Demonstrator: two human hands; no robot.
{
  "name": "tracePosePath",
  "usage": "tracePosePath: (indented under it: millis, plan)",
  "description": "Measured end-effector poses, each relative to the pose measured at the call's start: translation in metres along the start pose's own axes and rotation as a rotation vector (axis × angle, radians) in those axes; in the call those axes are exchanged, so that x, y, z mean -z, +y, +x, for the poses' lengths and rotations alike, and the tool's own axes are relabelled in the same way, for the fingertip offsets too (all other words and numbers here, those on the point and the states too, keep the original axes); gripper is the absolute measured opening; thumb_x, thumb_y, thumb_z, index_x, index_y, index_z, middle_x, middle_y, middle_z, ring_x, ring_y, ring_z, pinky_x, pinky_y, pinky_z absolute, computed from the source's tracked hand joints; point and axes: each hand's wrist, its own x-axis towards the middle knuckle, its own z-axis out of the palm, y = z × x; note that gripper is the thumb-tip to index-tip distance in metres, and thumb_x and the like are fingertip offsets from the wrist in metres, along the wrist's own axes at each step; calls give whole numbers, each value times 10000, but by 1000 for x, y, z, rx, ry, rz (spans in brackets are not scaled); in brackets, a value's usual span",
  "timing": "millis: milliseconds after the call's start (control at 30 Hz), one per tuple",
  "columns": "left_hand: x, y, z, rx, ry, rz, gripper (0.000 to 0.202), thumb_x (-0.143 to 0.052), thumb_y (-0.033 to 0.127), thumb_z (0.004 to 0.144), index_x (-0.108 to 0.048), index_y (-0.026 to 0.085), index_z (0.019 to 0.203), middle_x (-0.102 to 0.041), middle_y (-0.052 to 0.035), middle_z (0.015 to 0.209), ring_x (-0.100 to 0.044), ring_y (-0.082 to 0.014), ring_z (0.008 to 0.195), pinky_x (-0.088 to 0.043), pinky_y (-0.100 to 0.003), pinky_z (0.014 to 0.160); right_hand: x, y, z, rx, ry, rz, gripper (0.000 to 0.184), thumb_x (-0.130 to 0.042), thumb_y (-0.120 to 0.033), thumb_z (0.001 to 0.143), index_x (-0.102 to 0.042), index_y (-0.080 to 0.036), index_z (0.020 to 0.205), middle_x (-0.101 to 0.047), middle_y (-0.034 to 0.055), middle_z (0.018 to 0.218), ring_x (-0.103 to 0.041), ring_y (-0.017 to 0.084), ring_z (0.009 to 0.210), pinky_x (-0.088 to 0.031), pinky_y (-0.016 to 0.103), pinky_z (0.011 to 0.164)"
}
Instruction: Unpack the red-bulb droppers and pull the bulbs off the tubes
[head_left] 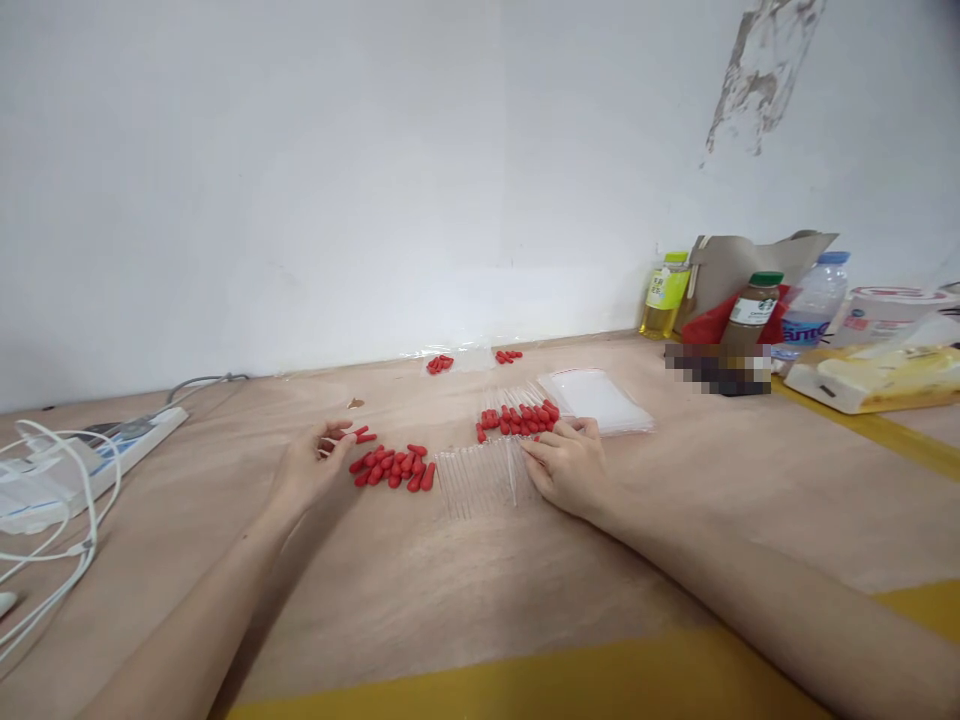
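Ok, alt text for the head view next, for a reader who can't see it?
A person's left hand holds small red bulbs beside a loose pile of more on a table, while the right hand is at a thin clear tube beside a row of others. Drink bottles stand at the right.

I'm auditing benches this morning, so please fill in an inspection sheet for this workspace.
Surface: brown-covered table, yellow strips, small torn spot.
Job's things: loose red bulbs; row of clear tubes; second red cluster beyond the row; clear bags stacked.
Clutter: drink bottles, grey bag, tissue pack at right.
Grippers: left grip closed on red bulbs; right grip at the clear tubes, hold unclear.
Cables: white cables looped beside power strip, left.
Surroundings: pale wall, peeled patch.
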Motion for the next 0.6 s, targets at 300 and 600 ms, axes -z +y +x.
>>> tracePosePath:
  millis: [300,600]
  plan:
    - [-25,3,-5,98,-58,5,358,-526,520,678,-585,190,804,-616,-17,668,-560,-160,605,-421,-251,536,10,-4,-3,83,-123,104,426,-488,-567,752,-647,-215,931,-615,45,799,-474,182,806,-191,417,884]
    - [-20,14,-10,119,-51,80,396,-434,539,746,-616,195,821,-599,-11,629,-546,-165,564,-392,-256,528,12,-17,1,214,-196,172,502,-464,-603,751,-519,-333,1171,-444,81,1247,-413,254,1075,-148,527,949]
